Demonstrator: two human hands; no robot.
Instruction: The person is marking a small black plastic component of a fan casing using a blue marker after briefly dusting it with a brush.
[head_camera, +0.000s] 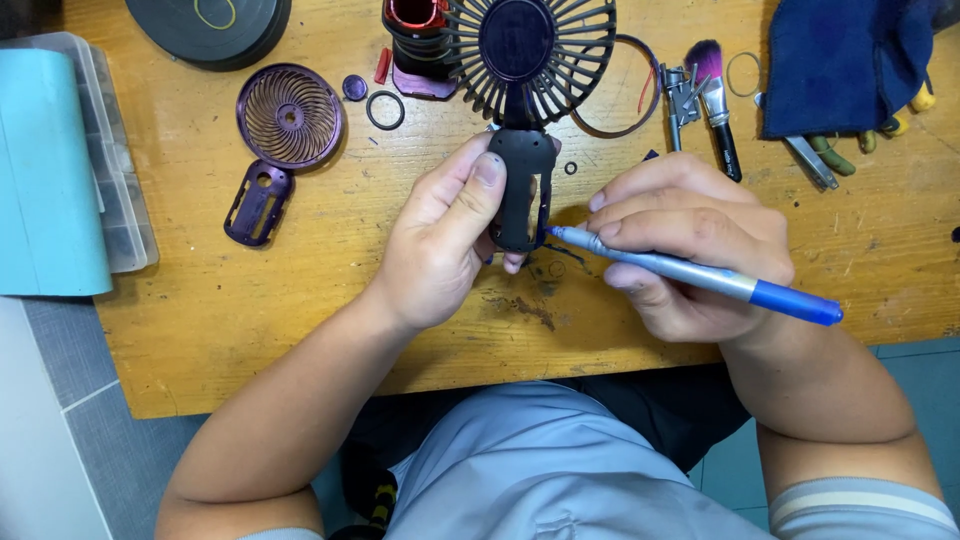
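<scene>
My left hand grips the dark handle of a small purple hand-held fan, whose round grille head points away from me. My right hand holds a blue and silver screwdriver like a pen, its tip touching the right side of the fan handle. Both hands hover low over a worn wooden table.
A detached purple fan grille with handle cover lies to the left, with a small ring and cap nearby. A clear plastic box sits at the left edge. Tweezers, a brush, pliers and a blue cloth lie at right.
</scene>
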